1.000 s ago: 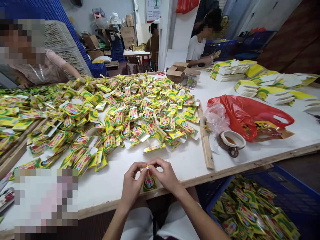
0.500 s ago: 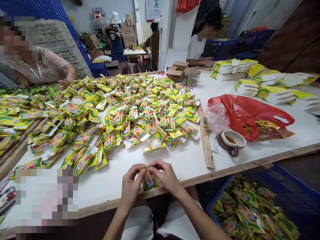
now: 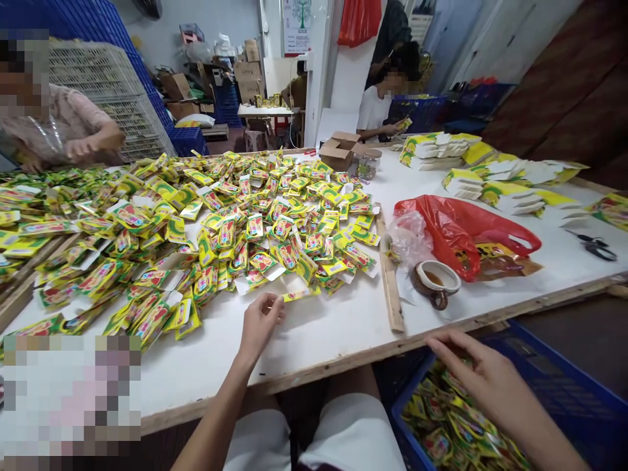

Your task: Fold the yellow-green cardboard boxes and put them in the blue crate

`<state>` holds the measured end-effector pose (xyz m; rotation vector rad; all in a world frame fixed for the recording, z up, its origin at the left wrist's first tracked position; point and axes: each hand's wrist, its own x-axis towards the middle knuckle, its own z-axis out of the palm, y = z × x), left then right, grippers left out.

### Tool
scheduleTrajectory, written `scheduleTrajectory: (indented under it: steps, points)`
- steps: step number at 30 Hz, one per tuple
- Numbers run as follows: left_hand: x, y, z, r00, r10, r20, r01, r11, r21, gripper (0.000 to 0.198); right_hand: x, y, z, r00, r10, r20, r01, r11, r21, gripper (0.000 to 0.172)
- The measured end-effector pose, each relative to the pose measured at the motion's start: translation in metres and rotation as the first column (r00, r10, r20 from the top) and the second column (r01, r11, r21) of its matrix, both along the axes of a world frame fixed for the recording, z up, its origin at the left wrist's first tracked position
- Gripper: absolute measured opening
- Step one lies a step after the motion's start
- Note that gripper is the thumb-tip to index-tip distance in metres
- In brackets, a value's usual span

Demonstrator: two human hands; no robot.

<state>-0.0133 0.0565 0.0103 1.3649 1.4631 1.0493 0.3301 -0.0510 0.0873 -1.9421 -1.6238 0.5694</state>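
My left hand (image 3: 262, 324) is over the white table, its fingers curled and pinching the near-left end of a small yellow carton (image 3: 301, 296). That carton lies flat at the front of a large pile of yellow-green printed cartons (image 3: 255, 226), many with white flaps sticking out. My right hand (image 3: 471, 366) is off the table's front edge, above a blue crate (image 3: 400, 409) of filled cartons (image 3: 441, 418). Its fingers are stretched out with nothing visible in them.
A wooden strip (image 3: 390, 288) borders the pile on the right. Beyond it are a brown mug (image 3: 436, 281), a red plastic bag (image 3: 456, 222), scissors (image 3: 596, 247) and stacks of flat cartons (image 3: 436, 147). An open cardboard box (image 3: 338, 150) stands behind. Co-workers sit at the left and the back.
The carton that both hands held at the table edge is gone from there. My right hand moved right, over the crate; my left moved forward to the carton before the pile.
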Motion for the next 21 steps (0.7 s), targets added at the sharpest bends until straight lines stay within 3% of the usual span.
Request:
scheduleTrajectory:
  steps: [5,10,15,18,21]
  points:
    - [-0.014,-0.017,0.003,0.998,0.041,-0.037,-0.035,0.99,0.134,0.021,-0.087,0.03,-0.032,0.914,0.25,-0.319,-0.232,0.968,0.094,0.024]
    - [-0.014,-0.02,-0.007,0.996,0.041,0.083,-0.05,0.993,0.108,0.013,-0.156,0.076,-0.066,0.842,0.361,-0.4,-0.268,0.925,0.271,0.013]
    - [-0.015,-0.016,0.001,0.993,0.056,0.105,-0.072,0.985,0.156,0.007,-0.178,0.106,-0.076,0.804,0.408,-0.432,-0.29,0.904,0.314,0.029]
    - [-0.017,-0.017,0.01,0.985,0.103,0.137,-0.129,0.972,0.195,0.008,-0.185,0.103,-0.078,0.701,0.411,-0.583,-0.321,0.912,0.256,0.028]
    - [-0.013,-0.025,0.01,0.971,0.143,0.194,-0.179,0.966,0.185,0.016,-0.191,0.089,-0.084,0.636,0.339,-0.693,-0.274,0.939,0.207,0.029]
